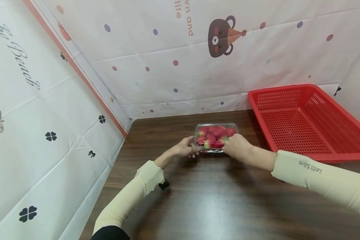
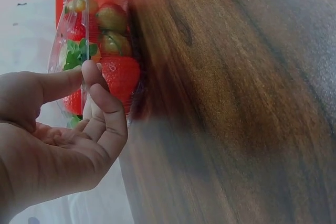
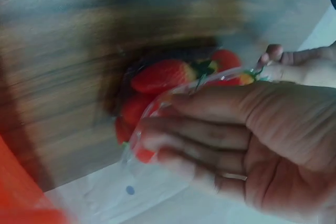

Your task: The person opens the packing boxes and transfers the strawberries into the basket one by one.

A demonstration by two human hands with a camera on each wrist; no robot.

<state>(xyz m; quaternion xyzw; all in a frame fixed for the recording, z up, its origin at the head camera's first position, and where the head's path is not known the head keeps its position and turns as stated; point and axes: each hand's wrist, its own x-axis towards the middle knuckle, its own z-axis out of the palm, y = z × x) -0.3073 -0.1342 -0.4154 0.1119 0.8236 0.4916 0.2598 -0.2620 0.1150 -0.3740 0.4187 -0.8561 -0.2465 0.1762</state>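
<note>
As strawberries [image 1: 211, 136] fill a clear plastic punnet [image 1: 216, 125] at the far side of a wood-grain table [image 1: 198, 193], a person's left hand [image 1: 184, 147] pinches its rim between thumb and forefinger at the left, the other fingers loosely curled. The right hand [image 1: 238, 147], blurred in its wrist view, grips the rim at the near right. To the punnet's right sits a red perforated plastic basket [image 1: 324, 157]; beyond hangs a white polka-dot sheet [image 1: 156, 83] printed with a bear in a party hat [image 1: 219, 41].
</note>
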